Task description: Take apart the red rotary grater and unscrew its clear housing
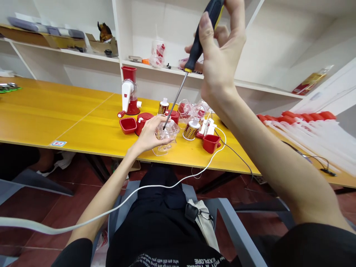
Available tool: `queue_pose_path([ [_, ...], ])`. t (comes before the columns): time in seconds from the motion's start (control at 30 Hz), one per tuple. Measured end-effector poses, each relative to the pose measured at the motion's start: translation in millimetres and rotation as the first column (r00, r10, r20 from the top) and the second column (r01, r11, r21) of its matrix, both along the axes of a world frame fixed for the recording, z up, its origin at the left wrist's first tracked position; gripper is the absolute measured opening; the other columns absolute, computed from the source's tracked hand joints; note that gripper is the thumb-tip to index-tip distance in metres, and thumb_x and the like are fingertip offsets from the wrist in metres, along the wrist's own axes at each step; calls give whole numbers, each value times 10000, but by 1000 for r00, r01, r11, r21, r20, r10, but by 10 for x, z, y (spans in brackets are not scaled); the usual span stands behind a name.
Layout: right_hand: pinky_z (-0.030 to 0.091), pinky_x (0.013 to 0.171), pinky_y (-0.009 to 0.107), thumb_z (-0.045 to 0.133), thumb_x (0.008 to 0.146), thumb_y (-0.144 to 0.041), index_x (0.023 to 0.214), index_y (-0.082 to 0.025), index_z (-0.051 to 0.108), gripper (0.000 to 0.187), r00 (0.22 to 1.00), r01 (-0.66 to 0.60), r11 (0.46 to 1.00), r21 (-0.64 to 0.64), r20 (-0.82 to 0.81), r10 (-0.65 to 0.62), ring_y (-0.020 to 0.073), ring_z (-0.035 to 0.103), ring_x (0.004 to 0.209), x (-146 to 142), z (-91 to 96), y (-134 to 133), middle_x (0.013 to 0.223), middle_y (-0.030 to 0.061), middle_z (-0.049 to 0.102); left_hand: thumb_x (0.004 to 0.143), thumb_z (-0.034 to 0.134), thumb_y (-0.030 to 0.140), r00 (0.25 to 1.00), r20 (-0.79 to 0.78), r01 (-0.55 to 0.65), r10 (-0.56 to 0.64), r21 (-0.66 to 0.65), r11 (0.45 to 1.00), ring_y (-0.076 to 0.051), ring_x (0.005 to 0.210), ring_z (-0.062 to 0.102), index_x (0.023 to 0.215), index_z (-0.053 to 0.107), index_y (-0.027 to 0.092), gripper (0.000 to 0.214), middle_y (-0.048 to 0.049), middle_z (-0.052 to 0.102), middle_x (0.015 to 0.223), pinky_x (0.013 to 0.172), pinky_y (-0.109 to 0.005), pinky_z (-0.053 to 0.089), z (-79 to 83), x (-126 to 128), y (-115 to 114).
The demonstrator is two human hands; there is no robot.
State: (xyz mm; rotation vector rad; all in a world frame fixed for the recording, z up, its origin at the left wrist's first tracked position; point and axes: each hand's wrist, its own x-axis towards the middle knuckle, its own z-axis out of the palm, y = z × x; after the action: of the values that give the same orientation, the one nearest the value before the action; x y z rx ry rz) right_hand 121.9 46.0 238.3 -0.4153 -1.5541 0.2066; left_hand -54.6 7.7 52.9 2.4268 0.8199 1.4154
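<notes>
My right hand (221, 48) is wrapped round the black and yellow handle of a screwdriver (196, 48), raised high. Its long metal shaft slants down to the left, the tip at a clear plastic grater housing (169, 130). That housing stands near the table's front edge, with my left hand (152, 133) gripping its left side and rim. Whether the tip sits on a screw is too small to tell. Close by are a red square cup (128, 125), a round red part (144, 119) and a perforated grater drum (191, 129).
An assembled red and white rotary grater (130, 91) stands at the back of the yellow table (91, 118). To the right are another red cup (211, 143) and a white power strip (208, 127). A white cable (167, 186) crosses over my lap. Red-tipped clear bags (303, 128) lie far right.
</notes>
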Motion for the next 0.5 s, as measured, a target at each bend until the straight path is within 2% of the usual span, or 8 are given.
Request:
queue_pose_path([
  [0.1,576,531,237,562,824,-895,1282,-410,358,698,1000,-16,1000,-27,13,16,137,681,707,-73,-101,-17,876,-40,558,778,810,547,1000,0,-1,1,1,1000,-320,1321,617,1239,606,252,584,-101,682,1363,1135,-514,438,-2,2,3],
  [0.27,552,489,256,468,765,-991,1306,-415,327,802,999,-4,1000,-30,47,6,170,686,735,-120,-148,7,868,-27,572,780,801,570,1000,5,-6,6,-4,1000,-324,1305,623,1232,608,267,578,-86,687,1346,1129,-517,440,26,17,-27],
  [0.37,588,533,282,483,809,-942,1307,-416,326,741,995,6,1000,-31,96,-3,191,702,798,-125,-130,-92,916,-11,581,786,788,580,1000,-7,-16,16,-18,1000,-324,1314,615,1233,606,277,571,-80,681,1357,1138,-523,435,42,23,-38],
  [0.5,632,605,283,590,908,-739,1298,-407,353,565,988,-10,1000,-6,155,11,172,704,837,-168,-105,-337,963,-14,551,786,787,573,1000,-19,-24,23,-19,1000,-320,1321,611,1243,601,283,572,-74,679,1364,1144,-520,426,42,22,-28],
])
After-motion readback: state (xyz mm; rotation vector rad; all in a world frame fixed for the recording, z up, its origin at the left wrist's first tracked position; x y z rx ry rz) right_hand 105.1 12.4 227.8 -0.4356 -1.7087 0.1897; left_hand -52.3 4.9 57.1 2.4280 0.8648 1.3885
